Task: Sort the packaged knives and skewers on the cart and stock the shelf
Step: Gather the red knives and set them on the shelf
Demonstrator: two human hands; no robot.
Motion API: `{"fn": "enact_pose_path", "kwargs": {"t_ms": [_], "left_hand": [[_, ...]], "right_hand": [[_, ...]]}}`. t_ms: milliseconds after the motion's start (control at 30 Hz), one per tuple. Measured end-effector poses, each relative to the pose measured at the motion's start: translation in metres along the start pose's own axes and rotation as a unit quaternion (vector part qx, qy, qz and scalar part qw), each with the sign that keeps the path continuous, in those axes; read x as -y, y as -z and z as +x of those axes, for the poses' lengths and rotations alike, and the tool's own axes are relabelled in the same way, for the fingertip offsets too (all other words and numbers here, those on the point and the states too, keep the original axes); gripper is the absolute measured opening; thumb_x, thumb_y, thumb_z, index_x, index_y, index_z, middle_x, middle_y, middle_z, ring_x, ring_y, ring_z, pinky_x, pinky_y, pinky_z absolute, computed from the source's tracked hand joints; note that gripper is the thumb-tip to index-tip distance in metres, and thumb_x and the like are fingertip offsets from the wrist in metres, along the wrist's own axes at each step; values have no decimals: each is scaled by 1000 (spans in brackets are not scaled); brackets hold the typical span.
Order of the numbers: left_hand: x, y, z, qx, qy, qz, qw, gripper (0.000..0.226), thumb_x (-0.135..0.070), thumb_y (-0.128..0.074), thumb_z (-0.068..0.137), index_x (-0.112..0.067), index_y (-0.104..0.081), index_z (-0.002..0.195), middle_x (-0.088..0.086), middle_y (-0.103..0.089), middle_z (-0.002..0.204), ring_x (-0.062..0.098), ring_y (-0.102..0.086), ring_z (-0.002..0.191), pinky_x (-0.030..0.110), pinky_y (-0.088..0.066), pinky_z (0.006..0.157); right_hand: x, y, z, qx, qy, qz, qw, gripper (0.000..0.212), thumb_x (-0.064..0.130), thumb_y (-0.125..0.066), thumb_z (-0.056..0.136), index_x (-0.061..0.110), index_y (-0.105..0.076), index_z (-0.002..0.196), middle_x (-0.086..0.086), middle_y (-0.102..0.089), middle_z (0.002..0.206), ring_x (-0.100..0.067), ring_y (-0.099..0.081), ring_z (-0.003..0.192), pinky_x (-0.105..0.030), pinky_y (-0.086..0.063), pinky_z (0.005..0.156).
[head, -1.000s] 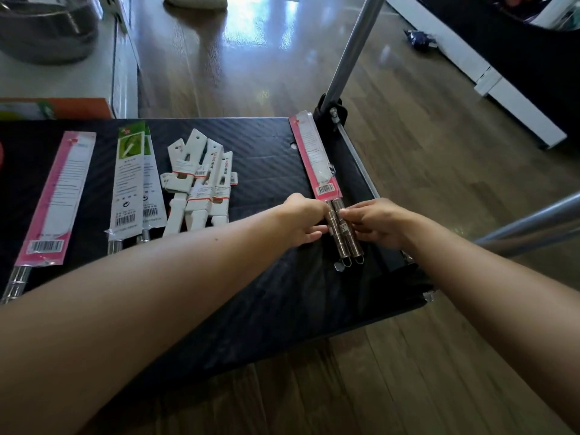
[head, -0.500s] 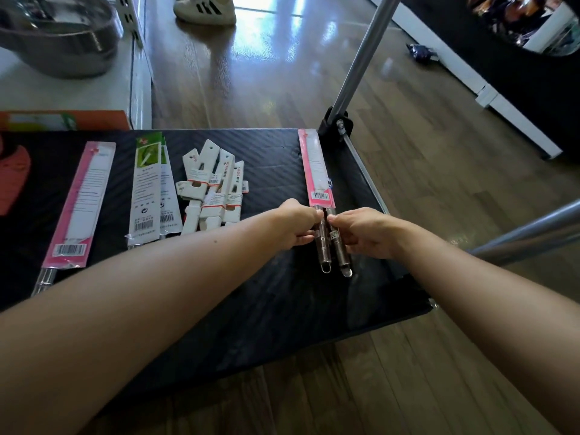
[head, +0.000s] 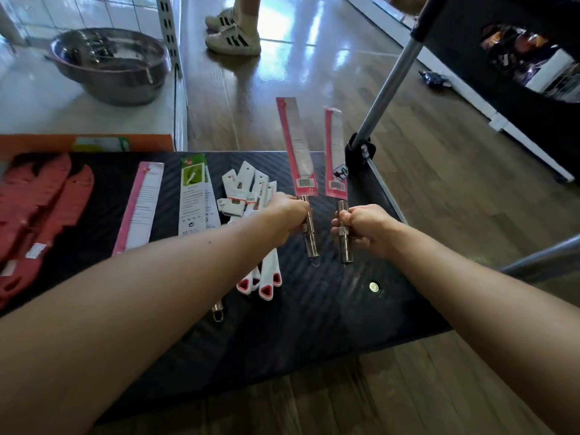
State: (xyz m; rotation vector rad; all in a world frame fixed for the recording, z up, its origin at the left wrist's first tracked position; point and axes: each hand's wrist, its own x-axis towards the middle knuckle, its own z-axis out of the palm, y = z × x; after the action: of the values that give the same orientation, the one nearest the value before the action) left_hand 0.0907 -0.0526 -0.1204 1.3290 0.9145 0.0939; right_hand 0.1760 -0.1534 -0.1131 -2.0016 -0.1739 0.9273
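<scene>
The left hand (head: 290, 215) is curled round the steel handle of a pink-sleeved knife (head: 296, 146), and the right hand (head: 361, 227) grips the handle of a second pink-sleeved knife (head: 335, 152). Both knives are held just beside each other but apart over the right part of the black cart (head: 329, 309), sleeves pointing away from the person (the tips reach out past its far edge). Left of the hands, lying on the cart, are a bundle of white-handled knives (head: 251, 196), a green-topped package (head: 193, 196), another pink package (head: 142, 205) and red-packaged knives (head: 47, 208). Beyond the cart's left end, a steel bowl (head: 110, 64) sits on a white shelf (head: 37, 105).
</scene>
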Motion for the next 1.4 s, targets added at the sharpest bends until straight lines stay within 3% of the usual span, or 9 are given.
{"fn": "enact_pose_path", "kwargs": {"t_ms": [267,400,567,767,933,1200,1267,1333,1400], "left_hand": [[0,52,-4,-31,19,-27,999,19,-3,-45,96,-9,-54,80,5,-51,76,11,-50,63,17,-47,55],[0,72,-11,-45,20,-23,999,20,-9,-52,94,0,-59,111,13,-59,97,14,-57,71,22,-51,63],[-1,95,-22,-45,35,-2,998,22,-8,-59,90,0,-55,110,16,-63,106,17,-61,76,24,-52,63],[-4,127,-33,-59,35,-1,998,30,-8,-59,90,3,-54,118,13,-62,100,17,-61,77,25,-53,62],[7,159,-51,-58,61,15,996,14,-6,-55,92,-2,-57,105,8,-60,85,15,-60,74,29,-55,69],[28,206,-70,-88,106,65,988,27,-5,-55,92,3,-56,118,10,-59,92,16,-59,81,29,-54,72],[33,215,-73,-90,109,85,986,24,-5,-55,92,4,-58,114,7,-58,85,14,-58,76,30,-51,78],[37,221,-77,-90,115,92,985,19,-4,-53,93,4,-59,109,5,-57,76,12,-55,69,29,-50,79],[40,225,-79,-89,126,97,983,11,-4,-52,94,2,-60,98,5,-56,74,11,-54,66,28,-50,78]], "right_hand": [[11,-19,-10,12,12,-4,1000,18,5,-42,98,5,-54,84,-4,-53,74,-13,-53,61,-13,-46,41],[21,-41,-13,23,20,-21,999,19,7,-51,95,4,-55,76,-8,-54,72,-14,-56,63,-29,-53,62],[35,-76,-21,49,36,-33,998,11,5,-60,89,6,-56,79,-8,-59,73,-14,-59,67,-33,-54,69],[37,-109,-24,74,41,-53,995,16,-1,-62,86,9,-51,80,-9,-59,80,-14,-60,72,-32,-54,68],[43,-138,-29,73,46,-89,992,16,4,-64,86,12,-54,76,-10,-63,86,-22,-65,88,-40,-56,86],[52,-196,-40,71,60,-83,992,18,4,-62,87,11,-50,75,-11,-60,88,-21,-62,86,-36,-57,82],[53,-212,-42,73,53,-89,992,8,6,-62,87,5,-55,91,-13,-60,96,-19,-62,79,-34,-58,76],[50,-227,-44,70,40,-97,992,20,9,-62,88,3,-54,105,-12,-58,100,-19,-61,81,-28,-56,67],[46,-239,-47,55,41,-112,991,15,11,-61,88,3,-55,100,-11,-57,97,-21,-61,84,-31,-58,71]]}}
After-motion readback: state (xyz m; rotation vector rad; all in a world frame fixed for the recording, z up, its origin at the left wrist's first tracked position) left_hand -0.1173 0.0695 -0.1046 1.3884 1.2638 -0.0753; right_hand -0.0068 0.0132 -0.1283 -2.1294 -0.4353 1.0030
